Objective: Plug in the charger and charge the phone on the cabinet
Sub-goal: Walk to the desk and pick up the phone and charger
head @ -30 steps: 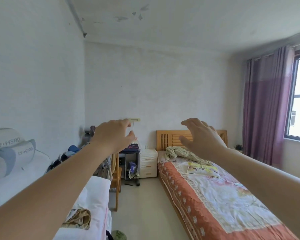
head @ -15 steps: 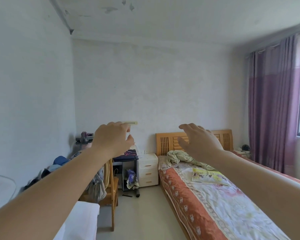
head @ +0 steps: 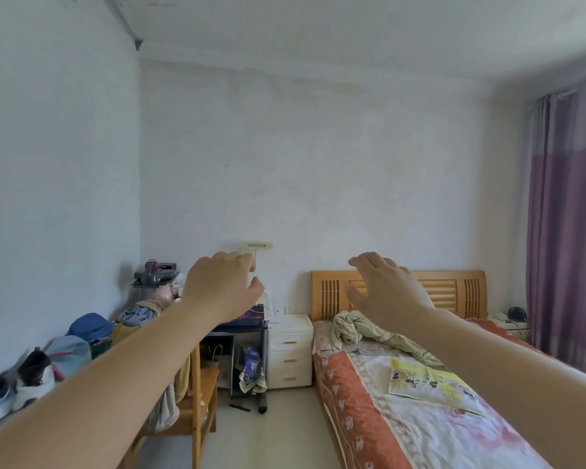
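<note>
Both my arms reach forward at chest height. My left hand is empty, its fingers loosely curled and apart. My right hand is empty too, fingers spread. Far ahead, a white drawer cabinet stands against the back wall beside the bed's headboard. A white wall socket sits just above it. Something small and pale lies on the cabinet top, too small to name. I cannot make out a phone or a charger.
A bed with an orange patterned cover fills the right side. A dark desk and a wooden chair draped with clothes stand left of the cabinet. Piled clothes line the left wall. Bare floor runs between chair and bed.
The view has moved forward and swung left; the pillows and white bedding at lower left have left the view. Both hands stay raised and empty.
</note>
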Demonstrator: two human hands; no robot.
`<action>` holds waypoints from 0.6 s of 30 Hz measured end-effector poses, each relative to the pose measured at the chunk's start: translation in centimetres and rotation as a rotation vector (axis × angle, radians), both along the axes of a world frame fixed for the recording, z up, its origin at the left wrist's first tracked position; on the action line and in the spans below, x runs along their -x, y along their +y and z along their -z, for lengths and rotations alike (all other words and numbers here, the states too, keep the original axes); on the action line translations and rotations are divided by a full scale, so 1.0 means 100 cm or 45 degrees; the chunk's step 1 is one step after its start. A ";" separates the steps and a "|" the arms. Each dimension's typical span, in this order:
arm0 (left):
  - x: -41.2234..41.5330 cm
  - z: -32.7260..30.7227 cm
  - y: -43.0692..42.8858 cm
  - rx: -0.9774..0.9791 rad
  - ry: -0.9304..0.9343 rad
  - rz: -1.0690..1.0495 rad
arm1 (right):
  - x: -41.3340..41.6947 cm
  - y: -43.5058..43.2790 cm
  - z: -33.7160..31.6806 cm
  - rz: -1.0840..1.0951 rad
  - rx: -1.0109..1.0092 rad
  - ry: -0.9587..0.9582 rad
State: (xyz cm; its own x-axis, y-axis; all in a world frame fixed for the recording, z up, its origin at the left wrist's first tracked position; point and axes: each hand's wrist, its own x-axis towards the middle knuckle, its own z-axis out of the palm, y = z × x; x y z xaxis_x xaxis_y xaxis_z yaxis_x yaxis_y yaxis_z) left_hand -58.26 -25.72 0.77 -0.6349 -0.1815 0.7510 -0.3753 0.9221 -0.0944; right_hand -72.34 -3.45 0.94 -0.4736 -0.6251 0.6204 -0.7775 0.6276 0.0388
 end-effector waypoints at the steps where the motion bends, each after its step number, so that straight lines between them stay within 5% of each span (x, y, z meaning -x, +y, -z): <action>1: 0.015 0.003 -0.010 0.007 -0.004 -0.003 | 0.015 -0.011 0.002 -0.009 -0.003 -0.010; 18: 0.262 0.009 -0.263 0.061 -0.147 -0.110 | 0.260 -0.259 0.010 -0.064 -0.018 -0.058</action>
State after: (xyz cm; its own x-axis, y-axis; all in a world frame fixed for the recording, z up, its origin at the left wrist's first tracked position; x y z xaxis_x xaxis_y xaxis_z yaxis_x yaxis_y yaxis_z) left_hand -84.44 -52.01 -0.13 -0.7012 -0.2047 0.6830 -0.4370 0.8803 -0.1848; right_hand -98.30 -29.35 -0.03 -0.4690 -0.6574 0.5899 -0.8094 0.5871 0.0108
